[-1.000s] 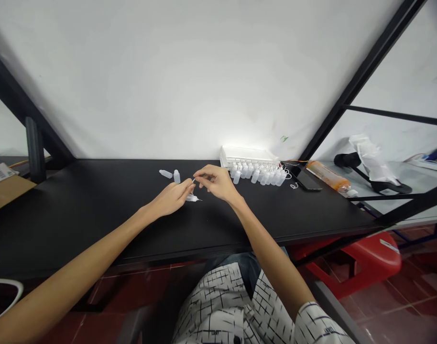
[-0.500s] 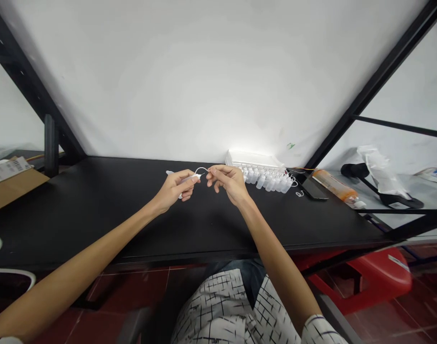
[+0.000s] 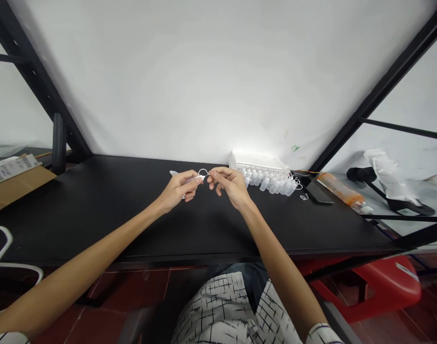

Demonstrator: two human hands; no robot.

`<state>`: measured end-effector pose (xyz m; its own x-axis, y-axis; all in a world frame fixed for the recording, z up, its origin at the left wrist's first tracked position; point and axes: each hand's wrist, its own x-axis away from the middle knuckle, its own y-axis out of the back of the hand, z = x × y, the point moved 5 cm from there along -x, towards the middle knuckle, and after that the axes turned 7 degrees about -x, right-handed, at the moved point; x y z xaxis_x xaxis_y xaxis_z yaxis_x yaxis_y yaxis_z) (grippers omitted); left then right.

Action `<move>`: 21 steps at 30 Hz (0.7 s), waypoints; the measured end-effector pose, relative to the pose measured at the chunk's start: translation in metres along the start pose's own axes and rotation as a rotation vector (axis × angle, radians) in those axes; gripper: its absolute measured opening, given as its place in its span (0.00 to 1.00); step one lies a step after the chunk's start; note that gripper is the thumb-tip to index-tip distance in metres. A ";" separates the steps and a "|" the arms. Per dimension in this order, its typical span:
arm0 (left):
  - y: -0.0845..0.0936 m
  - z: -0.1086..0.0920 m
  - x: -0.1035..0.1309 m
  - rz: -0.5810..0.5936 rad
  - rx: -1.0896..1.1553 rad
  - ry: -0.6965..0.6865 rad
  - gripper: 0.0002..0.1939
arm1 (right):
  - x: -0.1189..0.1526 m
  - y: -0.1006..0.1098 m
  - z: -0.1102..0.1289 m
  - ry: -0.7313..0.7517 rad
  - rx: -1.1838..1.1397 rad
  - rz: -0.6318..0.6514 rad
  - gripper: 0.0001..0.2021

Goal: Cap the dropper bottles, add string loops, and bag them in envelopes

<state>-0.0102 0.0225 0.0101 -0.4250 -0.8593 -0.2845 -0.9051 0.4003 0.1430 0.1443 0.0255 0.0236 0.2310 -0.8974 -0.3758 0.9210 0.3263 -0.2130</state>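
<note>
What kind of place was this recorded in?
Probably a small workshop or packing room: a black workbench on a metal frame, many small bottles lined up by a white box, and a red plastic stool below.

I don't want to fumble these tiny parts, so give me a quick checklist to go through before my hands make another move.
1. Left hand grips the bottle: ok, its tip pokes out past the fingers.
2. Right hand has the white loop: ok, its far end reaches the fingertips.
3. Loop fixed to the bottle: cannot tell, too small to see.
4. A hand free: not ok, both are in use.
5. Phone away from the hands: ok, it lies right of the grouped bottles.
6. Bottle empty or filled: cannot tell, the fingers cover most of it.
</note>
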 end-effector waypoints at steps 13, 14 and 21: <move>-0.001 -0.001 0.000 0.004 -0.033 0.014 0.16 | -0.001 -0.001 0.002 0.031 0.046 -0.010 0.15; -0.002 -0.001 0.000 0.005 -0.039 0.017 0.16 | -0.001 -0.001 0.003 0.038 0.060 -0.012 0.15; -0.005 0.001 0.001 -0.006 -0.050 0.028 0.17 | 0.001 -0.003 0.001 0.096 0.201 -0.056 0.15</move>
<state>-0.0066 0.0200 0.0083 -0.4185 -0.8705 -0.2589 -0.9058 0.3793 0.1888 0.1421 0.0237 0.0245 0.1552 -0.8770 -0.4547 0.9779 0.2018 -0.0553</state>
